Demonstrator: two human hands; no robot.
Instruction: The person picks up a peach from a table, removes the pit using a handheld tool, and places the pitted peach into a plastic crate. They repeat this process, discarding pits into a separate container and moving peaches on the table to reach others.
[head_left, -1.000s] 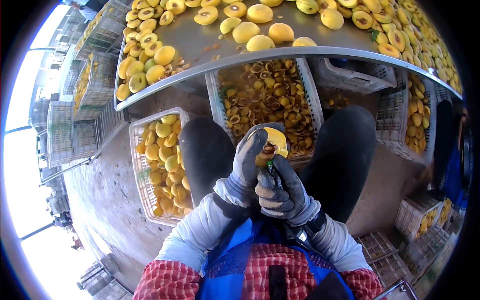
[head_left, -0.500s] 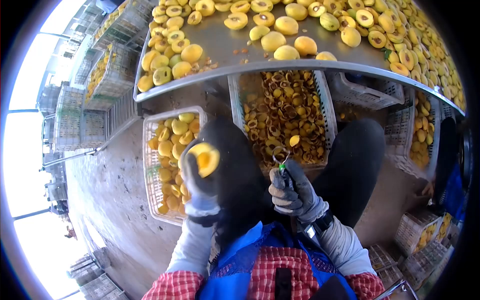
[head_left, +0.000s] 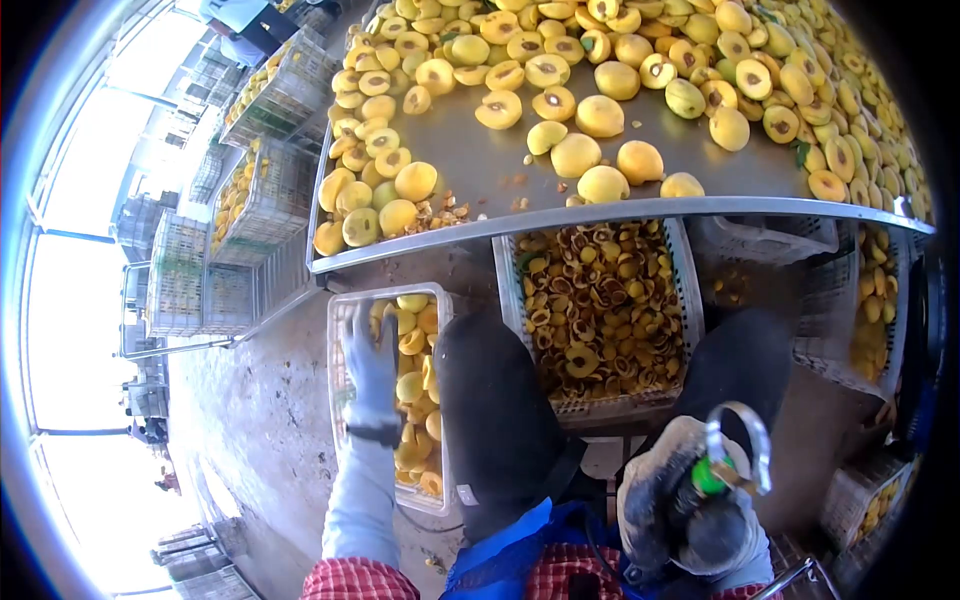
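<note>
Left fingers: I spread them flat, empty, over the crate of pitted fruit, so halves collect there.
Right hand: curled tight around my loop pitter, loop up, clear of my knee.

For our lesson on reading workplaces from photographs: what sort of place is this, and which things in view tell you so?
Probably a fruit-processing yard or shed. A metal table is heaped with halved yellow fruit, plastic crates hold pitted halves and scraps, and the gloved right hand holds a loop-bladed pitting tool.
</note>
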